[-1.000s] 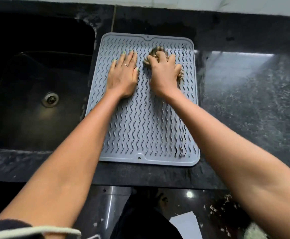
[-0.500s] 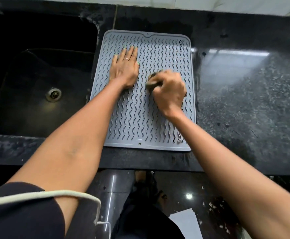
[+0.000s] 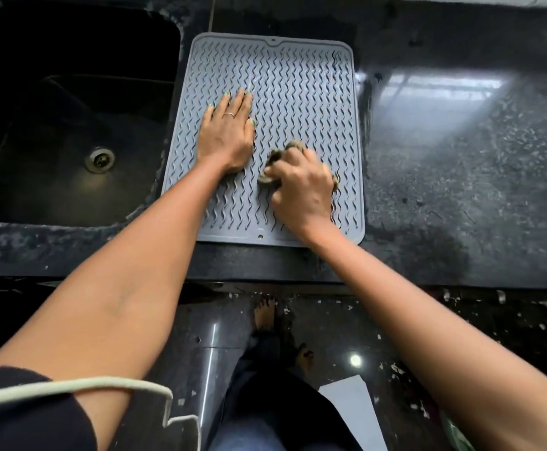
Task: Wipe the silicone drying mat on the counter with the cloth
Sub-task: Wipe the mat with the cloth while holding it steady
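Nearest the viewer: two bare feet (image 3: 267, 315) on the glossy dark floor, beside one white sheet of paper (image 3: 352, 408). Two bare forearms reach forward over the front edge of the black speckled stone counter (image 3: 460, 177). One grey rectangular silicone drying mat with wavy ridges (image 3: 298, 92) lies flat on that counter, its near edge close to the counter's front edge and its left edge just beside the sink. Right hand (image 3: 301, 187): fingers curled round one crumpled brownish cloth (image 3: 277, 157), which is bunched under the palm and pressed on the near right part of the mat; only its far edge shows. Left hand (image 3: 228, 131): laid flat on the mat's left middle, four fingers straight and close together, thumb out to the side; one thin ring on one finger. The two hands are near but apart. Farther left: one dark recessed sink (image 3: 54, 125) with one round metal drain (image 3: 100, 159).
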